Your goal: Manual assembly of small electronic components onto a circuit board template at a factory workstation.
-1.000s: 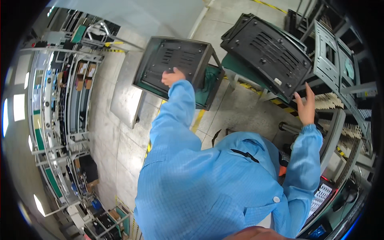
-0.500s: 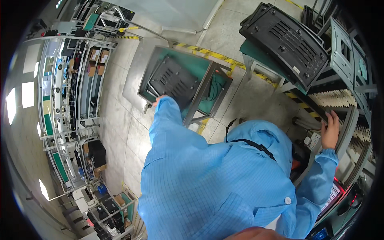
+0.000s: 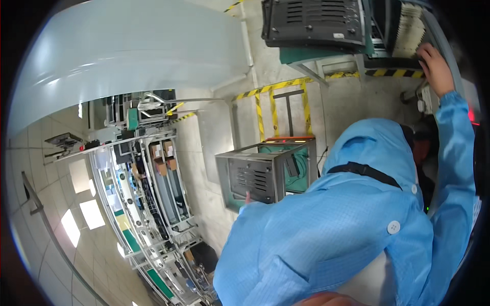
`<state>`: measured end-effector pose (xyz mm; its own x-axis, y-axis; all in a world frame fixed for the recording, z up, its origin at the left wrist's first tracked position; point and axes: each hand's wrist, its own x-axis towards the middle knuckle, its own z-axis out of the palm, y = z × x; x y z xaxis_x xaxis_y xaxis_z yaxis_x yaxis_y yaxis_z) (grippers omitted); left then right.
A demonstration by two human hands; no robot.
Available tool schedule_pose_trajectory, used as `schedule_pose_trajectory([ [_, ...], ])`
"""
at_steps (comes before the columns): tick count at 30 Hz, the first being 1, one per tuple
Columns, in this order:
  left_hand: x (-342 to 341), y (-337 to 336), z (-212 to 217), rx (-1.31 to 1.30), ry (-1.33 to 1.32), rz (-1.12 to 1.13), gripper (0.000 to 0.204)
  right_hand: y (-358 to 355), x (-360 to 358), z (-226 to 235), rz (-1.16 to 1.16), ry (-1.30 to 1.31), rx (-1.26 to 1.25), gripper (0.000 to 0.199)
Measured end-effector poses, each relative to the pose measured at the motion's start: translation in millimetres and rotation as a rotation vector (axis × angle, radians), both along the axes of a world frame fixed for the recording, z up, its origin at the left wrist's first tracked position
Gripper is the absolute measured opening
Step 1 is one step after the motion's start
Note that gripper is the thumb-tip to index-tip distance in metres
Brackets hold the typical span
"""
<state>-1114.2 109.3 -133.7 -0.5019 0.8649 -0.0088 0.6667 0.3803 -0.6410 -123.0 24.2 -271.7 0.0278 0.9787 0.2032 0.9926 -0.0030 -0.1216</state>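
Note:
A black slotted panel [image 3: 250,179] lies inside a metal-framed cart [image 3: 278,191] left of my body. My left hand [image 3: 248,197] is by the panel's near edge. Just a fingertip shows above the blue sleeve, the other fingers are hidden, and whether it grips the panel cannot be seen. At the upper right, my right hand [image 3: 438,71] rests at the grey edge [image 3: 449,46] of a rack with pale toothed strips [image 3: 410,30]. Its fingers are apart and slightly bent, with nothing visible in them.
Another black slotted panel [image 3: 316,23] lies on a green-topped stand [image 3: 321,54] at the top. Yellow-black tape [image 3: 275,87] marks the floor. A large pale grey surface [image 3: 138,46] fills the upper left. Shelving with cartons [image 3: 163,166] stands further left.
My view has turned, so the cart appears lower and further right, and the stand higher. The pale grey surface fills more of the view. My hands stay by the cart and the rack edge.

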Motion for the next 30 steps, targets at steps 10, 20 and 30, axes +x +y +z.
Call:
schedule_pose_trajectory([
  [10, -82, -134, 61, 0.024, -0.047, 0.013, 0.047, -15, 39, -26, -0.501, -0.641, 0.246, 0.094],
  [20, -8, -132, 80, 0.175, -0.174, -0.066, 0.062, -23, -10, 23, -0.527, -0.502, 0.01, 0.056],
  [30, 107, 60, 28, 0.476, -1.22, -0.133, 0.104, -35, -23, 51, -0.55, -0.396, -0.034, 0.053],
])
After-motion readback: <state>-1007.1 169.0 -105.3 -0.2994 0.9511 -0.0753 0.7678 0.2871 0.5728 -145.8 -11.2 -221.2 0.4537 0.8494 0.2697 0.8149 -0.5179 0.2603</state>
